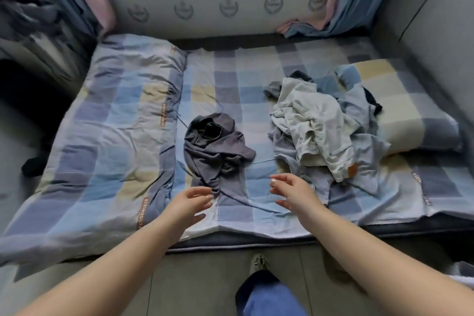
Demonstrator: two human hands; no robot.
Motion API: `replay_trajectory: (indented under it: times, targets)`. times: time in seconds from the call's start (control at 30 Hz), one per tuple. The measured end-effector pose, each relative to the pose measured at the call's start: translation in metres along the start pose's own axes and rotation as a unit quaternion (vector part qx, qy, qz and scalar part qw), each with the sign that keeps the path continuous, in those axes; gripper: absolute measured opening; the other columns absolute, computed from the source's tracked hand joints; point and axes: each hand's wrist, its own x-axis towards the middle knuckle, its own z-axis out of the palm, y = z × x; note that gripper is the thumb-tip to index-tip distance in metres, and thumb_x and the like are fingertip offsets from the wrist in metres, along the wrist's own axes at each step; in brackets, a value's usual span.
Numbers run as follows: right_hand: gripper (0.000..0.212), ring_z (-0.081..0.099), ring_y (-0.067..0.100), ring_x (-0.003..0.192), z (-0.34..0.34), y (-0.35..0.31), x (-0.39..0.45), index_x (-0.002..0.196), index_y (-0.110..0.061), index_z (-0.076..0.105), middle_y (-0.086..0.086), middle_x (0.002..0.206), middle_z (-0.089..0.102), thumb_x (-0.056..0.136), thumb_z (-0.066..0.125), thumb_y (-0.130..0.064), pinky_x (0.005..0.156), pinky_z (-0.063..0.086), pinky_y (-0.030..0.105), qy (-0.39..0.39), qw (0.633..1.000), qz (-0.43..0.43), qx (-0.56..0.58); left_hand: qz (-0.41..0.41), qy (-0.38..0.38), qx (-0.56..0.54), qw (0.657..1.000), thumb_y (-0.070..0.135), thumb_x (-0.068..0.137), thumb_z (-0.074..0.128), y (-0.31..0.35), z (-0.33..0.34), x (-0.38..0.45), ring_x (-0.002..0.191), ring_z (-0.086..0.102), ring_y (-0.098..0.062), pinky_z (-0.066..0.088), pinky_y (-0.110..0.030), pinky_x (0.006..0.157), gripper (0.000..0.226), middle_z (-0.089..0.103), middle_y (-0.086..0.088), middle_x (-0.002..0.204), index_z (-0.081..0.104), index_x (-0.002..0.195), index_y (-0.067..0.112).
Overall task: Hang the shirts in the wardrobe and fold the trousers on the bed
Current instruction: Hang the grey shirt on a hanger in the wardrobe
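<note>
One dark garment (pixel 215 146) lies crumpled mid-bed (pixel 230 77), the pile (pixel 320 126) just to its right, and both hands, left (pixel 191 200) and right (pixel 292 191), hover near its hem with each grip loosely spread and empty, so a hasty grab could bunch it further or snag the sheet beneath.

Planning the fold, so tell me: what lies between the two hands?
Head view: only checked bedsheet between left hand and right hand; the grey garment ends beside the left fingertips.

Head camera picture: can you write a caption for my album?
Two open hands, left and right, reach toward a crumpled grey garment on the checked bed, beside a clothes pile.
</note>
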Motion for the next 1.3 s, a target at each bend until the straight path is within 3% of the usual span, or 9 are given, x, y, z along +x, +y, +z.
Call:
replay_trajectory:
  times: [0.33,0.47,0.53,0.67,0.8,0.93,1.07,1.23,1.3]
  targets:
    - [0.01,0.06,0.008,0.083,0.045,-0.036,0.188,0.088,-0.024,0.061,-0.003,0.091,0.064,0.094,0.055,-0.017,0.074,0.049,0.026,-0.07,0.994,0.053,-0.058,-0.071,0.056,-0.02,0.996,0.013,0.093,0.06,0.037,-0.009,0.148,0.097,0.064,-0.014,0.047,-0.034,0.092,0.015,0.068,-0.003,0.108,0.064,0.106,0.017]
    - [0.01,0.062,0.011,0.088,0.079,-0.013,0.267,0.088,-0.024,0.061,-0.001,0.096,0.066,0.093,0.056,-0.018,0.072,0.049,0.025,-0.084,0.99,0.047,-0.108,-0.073,0.055,0.024,0.996,0.014,0.092,0.06,0.026,-0.027,0.234,0.088,0.065,-0.011,0.049,-0.027,0.08,0.012,0.067,-0.003,0.107,0.063,0.103,0.019]
    - [0.007,0.063,0.017,0.099,0.098,0.007,0.308,0.095,-0.022,0.063,0.001,0.102,0.067,0.092,0.057,-0.018,0.079,0.048,0.027,-0.09,0.984,0.035,-0.151,-0.061,0.059,0.063,0.994,0.014,0.091,0.061,0.017,-0.039,0.283,0.09,0.065,-0.014,0.05,-0.027,0.077,0.015,0.068,-0.004,0.108,0.063,0.105,0.018]
    - [0.032,0.059,0.015,0.111,0.145,0.049,0.395,0.123,-0.014,0.061,0.0,0.123,0.063,0.092,0.057,-0.023,0.094,0.043,0.025,-0.108,0.951,-0.027,-0.288,-0.016,0.073,0.189,0.979,0.016,0.09,0.061,-0.01,-0.059,0.387,0.092,0.063,-0.012,0.046,-0.019,0.073,0.017,0.067,0.003,0.104,0.064,0.107,0.019]
    - [0.043,0.043,0.014,0.13,0.191,0.072,0.465,0.135,-0.011,0.051,0.0,0.146,0.042,0.093,0.053,-0.022,0.105,0.028,0.021,-0.136,0.9,-0.142,-0.389,0.081,0.06,0.362,0.927,0.016,0.088,0.058,-0.025,-0.069,0.476,0.1,0.06,-0.009,0.044,-0.019,0.083,0.033,0.064,0.003,0.115,0.061,0.12,0.02]
    - [0.052,0.03,0.01,0.138,0.222,0.089,0.518,0.144,-0.015,0.038,-0.006,0.155,0.026,0.094,0.048,-0.025,0.108,0.027,0.024,-0.148,0.873,-0.193,-0.423,0.168,0.093,0.411,0.891,0.013,0.091,0.051,-0.036,-0.072,0.543,0.124,0.049,-0.018,0.041,-0.035,0.103,0.059,0.043,0.001,0.144,0.033,0.146,0.023]
    - [0.055,0.044,0.017,0.129,0.234,0.109,0.546,0.143,-0.021,0.037,-0.003,0.145,0.043,0.091,0.054,-0.027,0.101,0.037,0.028,-0.14,0.887,-0.179,-0.402,0.221,0.047,0.452,0.863,0.01,0.093,0.048,-0.054,-0.072,0.585,0.136,0.037,-0.011,0.034,-0.03,0.111,0.064,0.035,0.006,0.152,0.025,0.149,0.03]
    - [0.04,0.06,0.019,0.102,0.237,0.122,0.549,0.13,-0.024,0.051,0.0,0.116,0.063,0.091,0.052,-0.03,0.086,0.05,0.033,-0.129,0.88,-0.145,-0.433,0.226,0.024,0.531,0.816,0.019,0.094,0.047,-0.06,-0.075,0.593,0.114,0.054,-0.018,0.047,-0.031,0.093,0.049,0.05,0.004,0.131,0.039,0.141,0.032]
    - [0.03,0.059,0.022,0.098,0.235,0.125,0.539,0.117,-0.023,0.061,0.004,0.109,0.063,0.092,0.048,-0.031,0.079,0.048,0.031,-0.128,0.844,-0.169,-0.492,0.271,0.039,0.595,0.755,0.028,0.093,0.047,-0.06,-0.076,0.582,0.099,0.055,-0.021,0.047,-0.033,0.078,0.029,0.049,0.002,0.115,0.056,0.12,0.029]
